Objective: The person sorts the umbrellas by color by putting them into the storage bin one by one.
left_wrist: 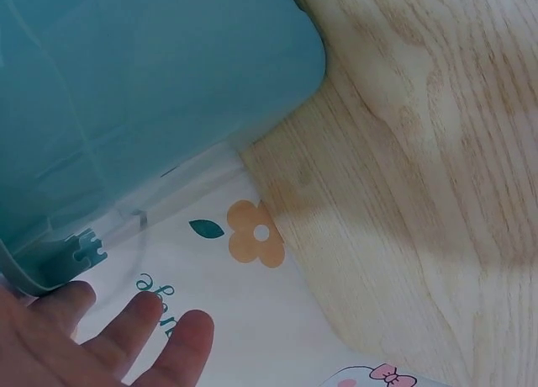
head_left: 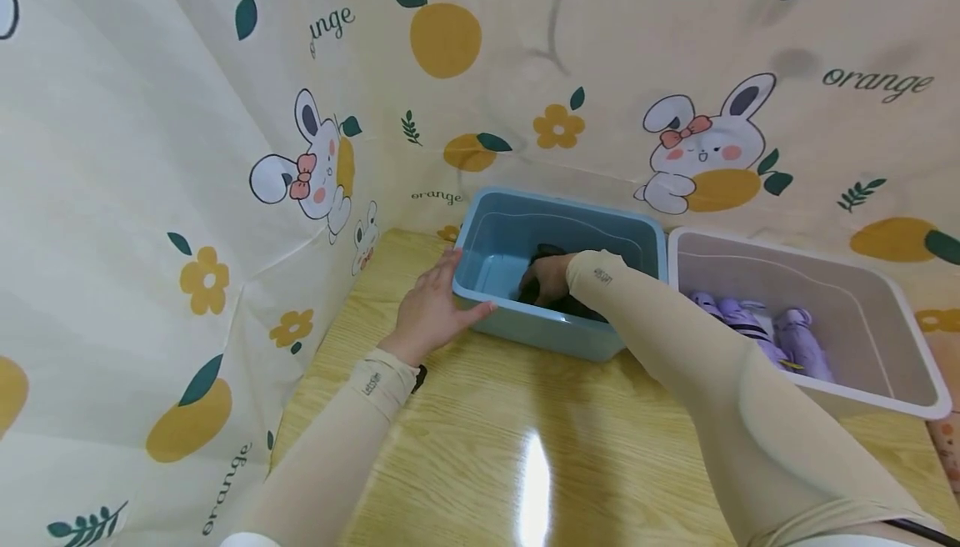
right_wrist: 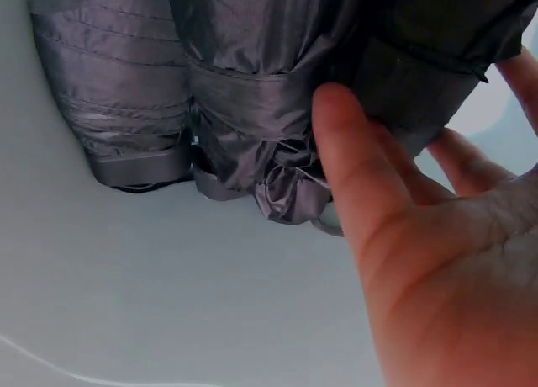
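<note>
My right hand (head_left: 549, 277) reaches down into a blue plastic bin (head_left: 536, 333). In the right wrist view, its thumb and fingers grip a folded black umbrella (right_wrist: 416, 88) from both sides. Two more dark folded umbrellas lie next to it, one in the middle (right_wrist: 256, 92) with a bunched end and one against the wall (right_wrist: 113, 84). My left hand (head_left: 431, 309) rests at the bin's left rim, its thumb stretched along the front corner. Extended fingers (left_wrist: 185, 345) of that hand show beside the rim in the left wrist view.
A pale greyish bin (head_left: 810, 272) stands directly to the right, holding several purple folded umbrellas (head_left: 801, 343). Both bins sit on a wood-grain table (head_left: 465, 447). Printed cloth (head_left: 600, 30) with oranges and rabbits hangs behind and to the left.
</note>
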### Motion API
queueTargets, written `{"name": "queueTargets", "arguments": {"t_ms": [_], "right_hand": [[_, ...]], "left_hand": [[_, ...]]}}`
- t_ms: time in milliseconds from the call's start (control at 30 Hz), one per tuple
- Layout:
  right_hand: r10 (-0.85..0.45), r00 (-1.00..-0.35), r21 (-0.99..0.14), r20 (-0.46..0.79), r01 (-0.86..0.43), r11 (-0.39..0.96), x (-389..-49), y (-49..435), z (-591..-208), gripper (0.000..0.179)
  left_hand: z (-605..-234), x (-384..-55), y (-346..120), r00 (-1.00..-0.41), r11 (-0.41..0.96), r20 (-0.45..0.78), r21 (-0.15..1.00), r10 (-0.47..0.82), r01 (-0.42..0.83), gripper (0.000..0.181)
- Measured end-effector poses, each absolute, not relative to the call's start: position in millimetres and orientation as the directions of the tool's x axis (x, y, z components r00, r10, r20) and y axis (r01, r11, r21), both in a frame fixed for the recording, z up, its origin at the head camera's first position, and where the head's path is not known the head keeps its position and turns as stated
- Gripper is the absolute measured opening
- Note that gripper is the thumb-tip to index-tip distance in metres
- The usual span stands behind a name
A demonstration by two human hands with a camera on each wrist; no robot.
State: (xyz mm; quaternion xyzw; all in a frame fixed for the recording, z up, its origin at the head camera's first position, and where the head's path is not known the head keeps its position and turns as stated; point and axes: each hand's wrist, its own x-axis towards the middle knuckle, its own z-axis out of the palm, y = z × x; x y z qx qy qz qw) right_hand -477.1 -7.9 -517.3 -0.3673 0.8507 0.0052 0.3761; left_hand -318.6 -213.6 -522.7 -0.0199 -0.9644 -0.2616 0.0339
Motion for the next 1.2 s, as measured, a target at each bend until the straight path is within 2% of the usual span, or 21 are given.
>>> {"name": "queueTargets", "arguments": {"t_ms": [300, 467, 767, 900, 1000, 1100, 1200], "right_hand": [[-0.569, -0.428, -0.265, -0.703, -0.584, 0.767, -474.7, 2.9, -506.0, 0.061], [-0.555, -0.469, -0.271, -0.688, -0.542, 0.795, -479.9, 15.4, -493.2, 0.061], [-0.578, -0.546, -0.272, -0.606, -0.541, 0.796, -477.6, 42.7, -455.5, 0.054], [-0.635, -0.63, -0.266, -0.446, -0.584, 0.767, -468.0, 55.2, -439.3, 0.047], [-0.669, -0.706, -0.26, -0.232, -0.618, 0.742, -451.5, 64.5, -431.9, 0.042], [-0.654, -0.754, -0.248, -0.051, -0.625, 0.74, -425.4, 76.5, -425.6, 0.045], [-0.631, -0.775, -0.247, 0.035, -0.619, 0.746, -394.5, 93.8, -423.2, 0.053]], "left_hand": [[-524.7, -325.2, -209.9, -0.996, 0.862, 0.061, 0.5, 0.057, 0.08, 0.105], [-527.3, -328.8, -210.3, -0.996, 0.857, 0.057, 0.507, 0.071, 0.09, 0.105], [-534.7, -341.2, -218.7, -0.997, 0.852, 0.022, 0.519, 0.072, 0.073, 0.107], [-539.9, -348.9, -225.5, -0.997, 0.845, 0.004, 0.53, 0.075, 0.066, 0.108], [-547.0, -349.8, -233.2, -0.998, 0.834, -0.001, 0.55, 0.062, 0.051, 0.109], [-553.8, -349.4, -242.5, -0.999, 0.836, 0.011, 0.547, 0.042, 0.041, 0.111], [-555.0, -347.0, -253.8, -0.998, 0.859, 0.062, 0.509, 0.022, 0.051, 0.111]]}}
